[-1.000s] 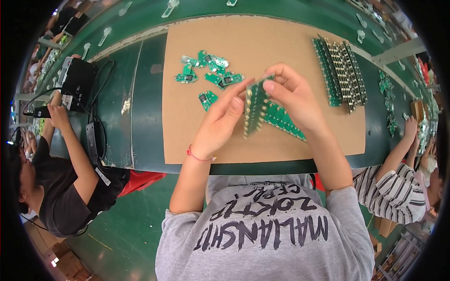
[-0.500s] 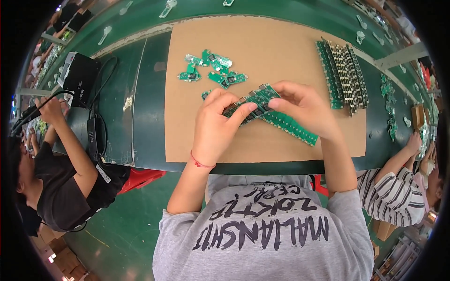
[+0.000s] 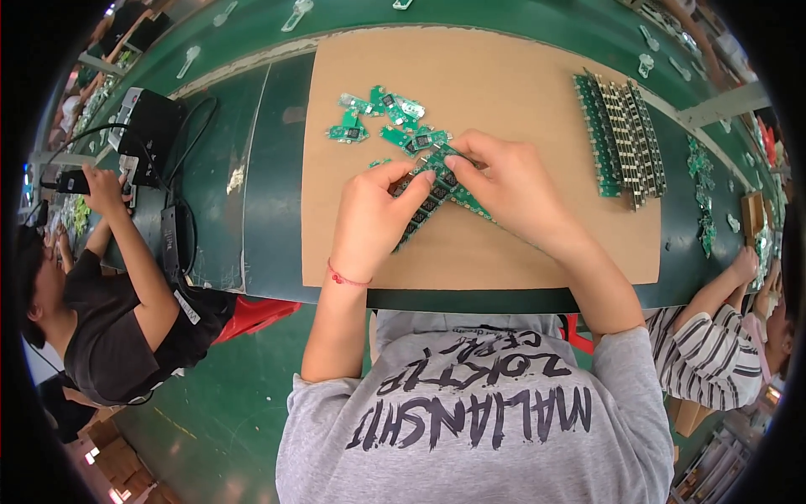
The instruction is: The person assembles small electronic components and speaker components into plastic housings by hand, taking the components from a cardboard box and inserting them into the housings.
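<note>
A green circuit board strip (image 3: 430, 204), made of several joined small boards, is tilted between my two hands above the cardboard. My left hand (image 3: 365, 217) is closed on its left side, thumb on top. With thumb and fingers, my right hand (image 3: 516, 181) pinches its upper far end. Another green board strip (image 3: 472, 203) shows partly beneath; my right hand and the held strip hide much of it. Just beyond my hands lie several loose small circuit boards (image 3: 348, 133) in a loose pile, the nearest close to the held strip's far end.
Brown cardboard (image 3: 520, 92) covers the green table. A row of stacked board strips (image 3: 621, 139) stands at its right. At left are a black box device (image 3: 151, 134) with cables and a co-worker's hand (image 3: 102, 189). Another co-worker's hand (image 3: 743, 265) is at right.
My hands have shifted left, and the held strip has turned steeper, its far end now near the loose boards. More of the lower strip is covered. The left co-worker's hand has moved.
</note>
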Demonstrator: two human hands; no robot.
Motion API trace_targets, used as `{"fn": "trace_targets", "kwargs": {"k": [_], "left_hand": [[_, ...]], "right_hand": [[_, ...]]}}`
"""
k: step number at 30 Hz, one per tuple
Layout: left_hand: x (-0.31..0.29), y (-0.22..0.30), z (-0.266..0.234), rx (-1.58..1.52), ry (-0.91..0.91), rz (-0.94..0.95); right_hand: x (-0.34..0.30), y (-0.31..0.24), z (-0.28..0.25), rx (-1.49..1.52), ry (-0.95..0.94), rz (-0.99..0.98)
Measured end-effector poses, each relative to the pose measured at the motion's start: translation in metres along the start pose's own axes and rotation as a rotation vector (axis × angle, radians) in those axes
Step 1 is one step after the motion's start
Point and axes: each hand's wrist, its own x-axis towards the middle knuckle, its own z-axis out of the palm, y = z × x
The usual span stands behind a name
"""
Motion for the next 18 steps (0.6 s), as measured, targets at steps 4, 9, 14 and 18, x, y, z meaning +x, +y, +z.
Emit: {"fn": "trace_targets", "kwargs": {"k": [4,9,14,18], "left_hand": [[-0.003,-0.007,-0.005,-0.054,0.049,-0.062],[-0.002,-0.016,-0.019,-0.141,0.118,-0.095],[-0.004,-0.03,-0.021,-0.153,0.08,-0.04],[-0.006,-0.039,-0.021,-0.146,0.026,-0.052]], "right_hand": [[0.013,0.006,0.02,-0.069,0.166,-0.177],[0.041,0.015,0.027,-0.013,0.164,-0.156],[0.044,0.013,0.032,0.051,-0.158,-0.244],[0.04,0.005,0.034,0.066,-0.199,-0.119]]}}
